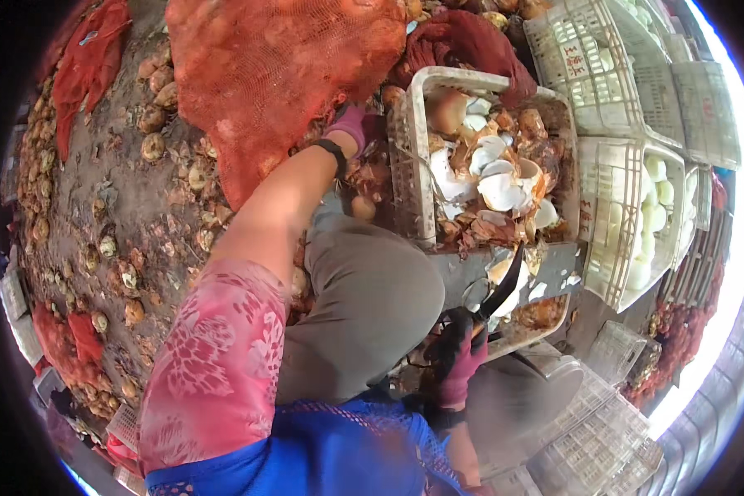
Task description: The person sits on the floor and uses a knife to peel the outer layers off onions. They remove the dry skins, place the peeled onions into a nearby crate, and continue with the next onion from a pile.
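Observation:
My left hand (351, 127), in a pink and dark glove, reaches to the lower edge of a red mesh sack of onions (273, 68); its fingers are partly hidden, so whether it grips anything does not show. My right hand (462, 356), gloved alike, holds a knife with a dark curved blade (505, 285), its tip pointing up near the board (555, 270). Above the board stands a white plastic crate (485, 77) with onion skins and pale peeled layers (499, 186). A single onion (363, 208) lies between my knee and this crate.
At the right, white crates (607, 217) hold peeled onions (654, 192). Empty-looking crates (595, 434) are stacked at the lower right. Loose onions (153, 147) and skins litter the floor at the left. A dark red mesh bag (471, 43) hangs over the skins crate's far edge.

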